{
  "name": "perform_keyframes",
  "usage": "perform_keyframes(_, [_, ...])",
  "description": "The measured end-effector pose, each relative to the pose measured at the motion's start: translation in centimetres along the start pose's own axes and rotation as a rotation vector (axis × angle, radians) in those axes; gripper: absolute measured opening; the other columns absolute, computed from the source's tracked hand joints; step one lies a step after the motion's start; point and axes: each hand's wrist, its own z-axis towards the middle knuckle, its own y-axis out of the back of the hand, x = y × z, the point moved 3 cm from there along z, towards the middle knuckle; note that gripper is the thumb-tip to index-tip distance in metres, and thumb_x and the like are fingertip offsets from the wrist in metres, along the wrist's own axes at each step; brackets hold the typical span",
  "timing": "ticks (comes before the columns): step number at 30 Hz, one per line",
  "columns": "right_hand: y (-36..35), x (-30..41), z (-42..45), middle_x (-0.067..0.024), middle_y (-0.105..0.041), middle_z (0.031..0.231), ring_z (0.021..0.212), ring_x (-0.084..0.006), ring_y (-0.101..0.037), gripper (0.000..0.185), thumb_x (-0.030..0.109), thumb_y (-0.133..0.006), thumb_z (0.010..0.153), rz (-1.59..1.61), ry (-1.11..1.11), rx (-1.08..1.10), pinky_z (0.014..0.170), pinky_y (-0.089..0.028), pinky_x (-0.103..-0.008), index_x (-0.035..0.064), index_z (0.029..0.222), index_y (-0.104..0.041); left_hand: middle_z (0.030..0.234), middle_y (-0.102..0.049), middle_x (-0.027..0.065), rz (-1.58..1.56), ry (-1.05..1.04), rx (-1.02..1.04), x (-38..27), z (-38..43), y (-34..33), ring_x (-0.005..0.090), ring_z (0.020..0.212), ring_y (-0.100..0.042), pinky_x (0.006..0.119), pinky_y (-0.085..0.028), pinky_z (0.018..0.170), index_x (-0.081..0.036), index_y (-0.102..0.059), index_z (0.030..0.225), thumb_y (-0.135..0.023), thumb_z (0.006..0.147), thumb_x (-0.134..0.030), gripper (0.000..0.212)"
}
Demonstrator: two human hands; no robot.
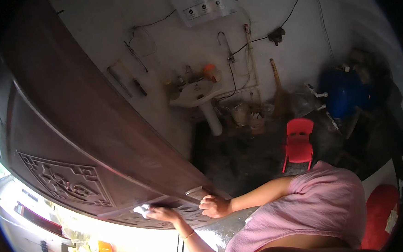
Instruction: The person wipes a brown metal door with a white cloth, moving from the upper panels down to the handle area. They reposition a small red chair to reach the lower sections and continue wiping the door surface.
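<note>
A brown metal door [126, 141] with raised relief panels curves across the left of the view. My left hand [163, 214], with a bracelet on the wrist, holds a crumpled white cloth [142, 210] against the door's lower patterned panel [138, 218]. Near the door's edge, the fingers of my right hand [215, 206] are curled closed at a metal fitting [197, 192] that looks like the door handle. What those fingers wrap around is partly hidden. The sleeve of my pink shirt [307, 209] covers the upper right arm.
A white pedestal sink [199, 93] stands by the far wall, under a white wall-mounted unit [201, 6]. A red chair [300, 140], a broom [281, 98] and a blue barrel [344, 89] are on the dark floor. Bright light comes from beyond the door, beside an orange pot [104, 248].
</note>
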Motion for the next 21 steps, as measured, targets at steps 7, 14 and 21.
perform_keyframes(7, [0.1, 0.6, -0.1, -0.0084, -0.051, 0.095, 0.089, -0.0260, -0.048, 0.010, 0.015, -0.058, 0.069, -0.031, -0.020, -0.012, 0.081, -0.037, -0.0382, 0.0078, 0.069, -0.052, 0.132, -0.035, 0.0229, 0.118, -1.141, 0.436, -9.0, -2.5, -2.9, 0.0398, 0.123, -0.032, 0.051, -0.020, 0.101, -0.001, -0.034, 0.129, -0.034, 0.092, -0.031, 0.047])
perform_keyframes(14, [-0.6, 0.3, -0.5, -0.0104, -0.049, 0.092, 0.089, -0.0269, -0.047, 0.014, 0.016, -0.059, 0.063, 0.012, -0.030, 0.005, 0.083, -0.037, -0.0397, 0.0063, 0.068, -0.050, 0.133, -0.034, 0.0224, 0.178, -1.071, 0.202, -7.5, -2.0, -3.3, 0.0423, 0.124, -0.028, 0.055, -0.019, 0.101, 0.008, -0.031, 0.128, -0.031, 0.092, -0.033, 0.054])
perform_keyframes(21, [0.3, 0.4, -0.1, -0.0087, -0.047, 0.086, 0.088, -0.0252, -0.046, 0.013, 0.012, -0.059, 0.064, 0.012, -0.099, -0.037, 0.082, -0.037, -0.0399, 0.0066, 0.066, -0.048, 0.134, -0.029, 0.0253, 0.221, -0.793, 0.069, -1.9, -1.3, -2.1, 0.0403, 0.124, -0.029, 0.054, -0.020, 0.101, 0.007, -0.026, 0.131, -0.038, 0.091, -0.026, 0.053])
